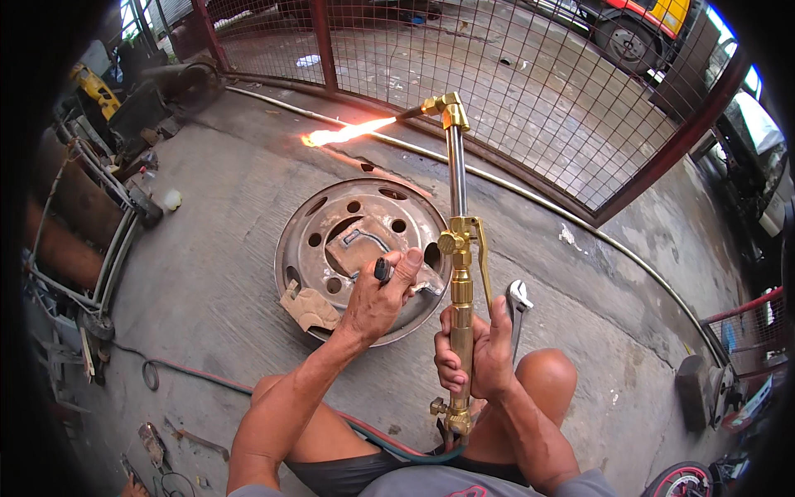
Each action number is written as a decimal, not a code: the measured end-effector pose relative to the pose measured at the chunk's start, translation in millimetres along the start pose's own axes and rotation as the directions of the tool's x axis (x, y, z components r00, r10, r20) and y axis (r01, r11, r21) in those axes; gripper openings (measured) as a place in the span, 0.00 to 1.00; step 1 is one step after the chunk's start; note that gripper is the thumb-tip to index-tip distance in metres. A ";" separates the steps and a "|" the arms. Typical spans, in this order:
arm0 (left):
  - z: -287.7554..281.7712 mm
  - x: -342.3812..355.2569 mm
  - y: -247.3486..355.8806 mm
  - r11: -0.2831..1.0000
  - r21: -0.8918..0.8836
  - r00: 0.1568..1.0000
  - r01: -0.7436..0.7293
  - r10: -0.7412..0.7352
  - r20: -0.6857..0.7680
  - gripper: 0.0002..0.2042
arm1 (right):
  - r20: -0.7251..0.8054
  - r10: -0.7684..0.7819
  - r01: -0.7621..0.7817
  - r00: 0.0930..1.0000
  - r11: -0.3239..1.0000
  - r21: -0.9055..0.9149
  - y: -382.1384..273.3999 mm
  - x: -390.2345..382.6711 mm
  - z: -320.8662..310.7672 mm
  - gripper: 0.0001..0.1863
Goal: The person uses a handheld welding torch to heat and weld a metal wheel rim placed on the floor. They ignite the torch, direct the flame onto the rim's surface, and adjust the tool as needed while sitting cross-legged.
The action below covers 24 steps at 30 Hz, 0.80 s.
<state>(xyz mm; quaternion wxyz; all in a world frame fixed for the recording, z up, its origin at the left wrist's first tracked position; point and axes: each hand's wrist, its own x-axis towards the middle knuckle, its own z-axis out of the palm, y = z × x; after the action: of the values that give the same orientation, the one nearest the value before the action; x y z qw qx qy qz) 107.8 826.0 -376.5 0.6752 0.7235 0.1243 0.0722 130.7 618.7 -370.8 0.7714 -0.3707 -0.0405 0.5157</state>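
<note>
Upright right of the frame's centre, the brass torch [460, 265] looks heavy and stiff, best gripped low, away from the flame [352, 132]; the right hand [476, 352] does so. The left hand [379, 291] clenches a black object [383, 269], perhaps a lighter.

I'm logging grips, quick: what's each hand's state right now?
Left hand: closed around a small, black-ended cylindrical object, kind unclear.
Right hand: closed around a long brass torch with silver tubes, orange-white flame lit.
</note>
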 end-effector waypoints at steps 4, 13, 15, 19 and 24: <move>7.2 -31.5 32.5 0.959 0.283 0.996 -0.016 -0.011 0.094 0.21 | -0.028 -0.013 0.013 1.000 1.000 0.011 -4.5 -3.1 -1.5 0.47; 22.3 -127.2 -27.7 0.943 -0.108 0.810 0.316 -0.209 0.548 0.20 | -0.030 -0.084 0.086 0.996 0.994 0.068 -5.2 -3.3 -1.7 0.47; 23.7 -130.4 -28.3 0.954 -0.092 0.825 0.285 -0.195 0.530 0.20 | -0.048 -0.090 0.092 0.995 0.994 0.059 -6.1 -3.3 -0.9 0.47; 27.6 -135.6 -30.3 0.950 -0.113 0.841 0.292 -0.199 0.503 0.20 | -0.069 -0.081 0.085 0.994 0.995 0.050 -5.2 -2.6 -0.2 0.47; 29.7 -135.2 -31.5 0.946 -0.116 0.840 0.303 -0.208 0.501 0.20 | -0.073 -0.080 0.082 0.994 0.996 0.029 -3.6 -2.3 -0.6 0.47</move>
<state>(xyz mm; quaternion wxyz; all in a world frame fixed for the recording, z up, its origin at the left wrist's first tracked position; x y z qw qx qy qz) -16.4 761.8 -401.5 0.7541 0.6274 0.0405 -0.1899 132.6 615.9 -368.3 0.7984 -0.3746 -0.0197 0.4710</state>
